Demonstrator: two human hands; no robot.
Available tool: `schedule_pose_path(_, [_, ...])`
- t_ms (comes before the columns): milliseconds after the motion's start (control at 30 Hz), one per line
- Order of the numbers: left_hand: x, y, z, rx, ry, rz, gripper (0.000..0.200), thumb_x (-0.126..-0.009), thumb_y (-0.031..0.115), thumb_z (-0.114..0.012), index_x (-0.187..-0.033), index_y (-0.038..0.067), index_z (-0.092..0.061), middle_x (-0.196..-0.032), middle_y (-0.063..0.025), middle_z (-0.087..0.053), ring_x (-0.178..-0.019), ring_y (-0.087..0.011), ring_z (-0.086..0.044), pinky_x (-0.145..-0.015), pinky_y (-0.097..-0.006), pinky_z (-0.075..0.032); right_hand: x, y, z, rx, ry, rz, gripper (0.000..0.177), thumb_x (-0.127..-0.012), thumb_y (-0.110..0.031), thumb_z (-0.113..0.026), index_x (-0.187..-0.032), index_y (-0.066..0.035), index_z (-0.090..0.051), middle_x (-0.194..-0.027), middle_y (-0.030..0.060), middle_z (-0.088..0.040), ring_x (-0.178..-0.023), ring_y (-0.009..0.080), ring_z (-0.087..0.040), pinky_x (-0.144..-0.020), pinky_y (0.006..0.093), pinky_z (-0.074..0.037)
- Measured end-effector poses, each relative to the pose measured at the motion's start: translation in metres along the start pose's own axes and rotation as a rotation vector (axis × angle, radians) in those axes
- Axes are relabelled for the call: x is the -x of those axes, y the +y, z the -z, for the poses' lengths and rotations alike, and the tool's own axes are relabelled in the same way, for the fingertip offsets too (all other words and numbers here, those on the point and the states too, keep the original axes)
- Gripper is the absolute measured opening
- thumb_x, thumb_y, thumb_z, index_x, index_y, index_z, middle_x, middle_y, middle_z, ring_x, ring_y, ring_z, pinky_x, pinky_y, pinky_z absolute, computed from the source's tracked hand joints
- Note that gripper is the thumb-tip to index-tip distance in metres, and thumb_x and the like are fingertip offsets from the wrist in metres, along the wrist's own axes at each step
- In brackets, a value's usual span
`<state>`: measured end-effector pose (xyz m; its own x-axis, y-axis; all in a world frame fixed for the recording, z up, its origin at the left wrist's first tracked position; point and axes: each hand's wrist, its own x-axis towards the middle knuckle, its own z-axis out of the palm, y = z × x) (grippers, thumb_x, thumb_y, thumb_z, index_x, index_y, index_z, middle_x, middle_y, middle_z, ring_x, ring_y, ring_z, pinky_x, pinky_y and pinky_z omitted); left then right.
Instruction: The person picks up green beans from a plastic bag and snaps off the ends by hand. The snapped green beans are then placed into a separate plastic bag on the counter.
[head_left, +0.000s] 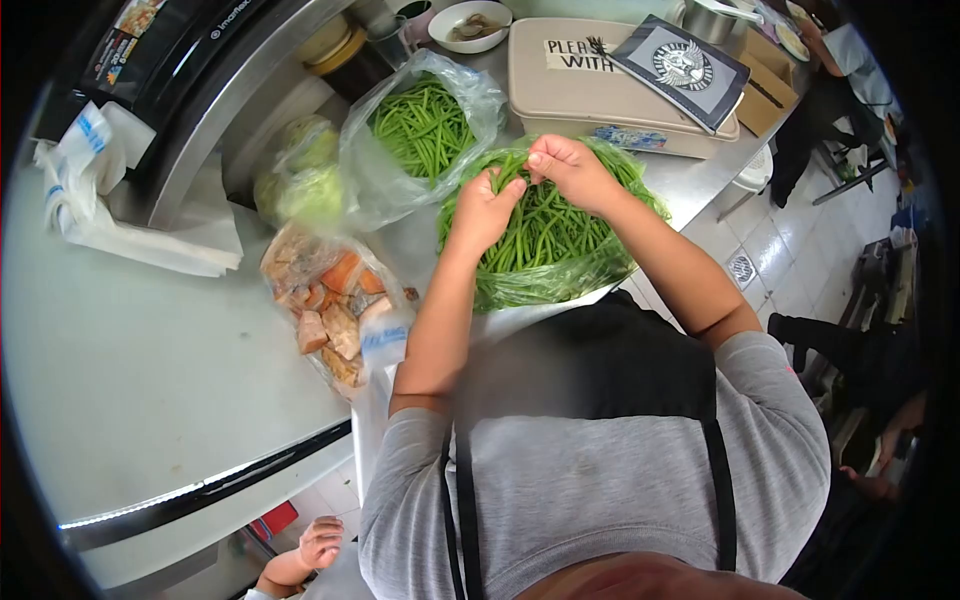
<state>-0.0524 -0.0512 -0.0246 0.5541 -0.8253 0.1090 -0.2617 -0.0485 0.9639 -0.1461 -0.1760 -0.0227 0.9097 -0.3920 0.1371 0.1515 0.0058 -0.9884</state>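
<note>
Long green beans fill a clear plastic bag, opened wide on the metal counter in front of my apron. Over this pile, my left hand is closed, with bean ends showing between thumb and fingers. Close beside it, my right hand pinches with thumb and fingertips at a green bean, mostly hidden by the fingers. A second clear bag stands behind and to the left, holding more green beans that look cut shorter.
At left lie a bag of orange and brown chunks and a bag of pale green vegetables. A lidded beige bin carrying a dark notebook stands behind. Another person's hand shows at lower left; other people are at right.
</note>
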Motion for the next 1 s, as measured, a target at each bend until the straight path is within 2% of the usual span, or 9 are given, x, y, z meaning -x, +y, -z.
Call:
schedule_pose_path(67, [-0.003, 0.003, 0.001, 0.111, -0.002, -0.043, 0.016, -0.076, 0.009, -0.054, -0.089, 0.0, -0.055, -0.079, -0.0034, -0.058, -0.072, -0.0087, -0.051, -0.066, -0.023, -0.04, 0.003, -0.007, -0.007, -0.264, -0.029, 0.043, 0.015, -0.082, -0.02, -0.049, -0.075, -0.007, -0.047, -0.069, -0.0006, -0.049, -0.067, 0.0081, -0.046, -0.066, 0.0229, -0.038])
schedule_pose_path(167, [-0.001, 0.018, -0.002, 0.214, 0.006, 0.038, 0.014, -0.076, 0.01, -0.054, -0.087, 0.001, -0.056, -0.076, -0.0034, -0.057, -0.067, -0.0073, -0.05, -0.063, -0.0217, -0.04, 0.003, -0.013, -0.01, -0.343, 0.006, 0.101, 0.015, -0.083, -0.02, -0.047, -0.074, -0.008, -0.047, -0.07, -0.0003, -0.049, -0.067, 0.0084, -0.046, -0.068, 0.0224, -0.037])
schedule_pose_path(267, [-0.004, 0.007, -0.007, 0.264, 0.016, 0.175, 0.013, -0.078, 0.014, -0.054, -0.085, 0.003, -0.054, -0.065, -0.0004, -0.052, -0.055, -0.0053, -0.045, -0.05, -0.0206, -0.038, -0.006, -0.032, 0.002, -0.709, -0.089, 0.186, 0.014, -0.084, -0.019, -0.046, -0.078, -0.006, -0.049, -0.072, 0.0004, -0.05, -0.068, 0.0095, -0.047, -0.068, 0.0223, -0.038])
schedule_pose_path(400, [-0.004, 0.013, 0.006, 0.657, 0.165, 0.243, 0.012, -0.081, 0.018, -0.051, -0.083, 0.007, -0.047, -0.058, 0.0028, -0.037, -0.043, -0.0051, -0.032, -0.037, -0.0184, -0.026, -0.005, -0.024, 0.02, 0.275, -0.16, 0.044, 0.021, -0.085, -0.022, -0.043, -0.089, -0.004, -0.052, -0.077, 0.0008, -0.051, -0.07, 0.0097, -0.048, -0.067, 0.0239, -0.04])
schedule_pose_path(500, [-0.005, 0.016, 0.019, 0.731, 0.217, 0.161, 0.012, -0.081, 0.018, -0.051, -0.083, 0.007, -0.046, -0.061, 0.0018, -0.038, -0.045, -0.0056, -0.034, -0.038, -0.019, -0.026, 0.014, 0.003, 0.013, 0.496, -0.276, -0.042, 0.02, -0.085, -0.023, -0.043, -0.086, -0.004, -0.051, -0.077, 0.0019, -0.055, -0.069, 0.01, -0.049, -0.066, 0.0229, -0.041])
schedule_pose_path(633, [-0.002, 0.019, 0.024, 0.808, 0.299, 0.129, 0.013, -0.082, 0.019, -0.05, -0.083, 0.007, -0.045, -0.064, 0.0003, -0.039, -0.048, -0.008, -0.036, -0.041, -0.0205, -0.029, 0.011, 0.016, -0.003, 0.248, -0.128, -0.048, 0.018, -0.085, -0.021, -0.042, -0.077, -0.005, -0.048, -0.068, 0.0001, -0.051, -0.063, 0.009, -0.048, -0.061, 0.022, -0.04])
schedule_pose_path(733, [0.0, 0.007, 0.024, 0.747, 0.203, 0.161, 0.014, -0.082, 0.02, -0.05, -0.083, 0.007, -0.045, -0.066, -0.0014, -0.04, -0.051, -0.0091, -0.038, -0.042, -0.0211, -0.03, 0.002, -0.004, -0.009, -0.056, 0.115, 0.037, 0.016, -0.085, -0.017, -0.039, -0.074, -0.007, -0.045, -0.063, -0.0005, -0.045, -0.059, 0.008, -0.044, -0.058, 0.0203, -0.036])
schedule_pose_path(933, [0.001, -0.015, 0.033, 0.945, 0.443, 0.221, 0.018, -0.083, 0.022, -0.047, -0.082, 0.004, -0.044, -0.065, -0.0027, -0.041, -0.054, -0.0117, -0.043, -0.043, -0.0231, -0.034, 0.002, 0.006, -0.015, -0.689, 0.144, 0.023, 0.018, -0.083, -0.019, -0.044, -0.069, -0.006, -0.045, -0.061, 0.0008, -0.046, -0.057, 0.0079, -0.044, -0.056, 0.0205, -0.036])
schedule_pose_path(1000, [0.002, -0.019, 0.049, 0.967, 0.585, 0.204, 0.017, -0.083, 0.021, -0.047, -0.08, 0.005, -0.046, -0.065, -0.0036, -0.045, -0.053, -0.0125, -0.043, -0.046, -0.0239, -0.036, 0.007, 0.018, -0.007, -0.185, 0.075, -0.05, 0.019, -0.079, -0.022, -0.047, -0.067, -0.007, -0.047, -0.056, -0.0001, -0.046, -0.053, 0.0091, -0.045, -0.051, 0.0234, -0.037])
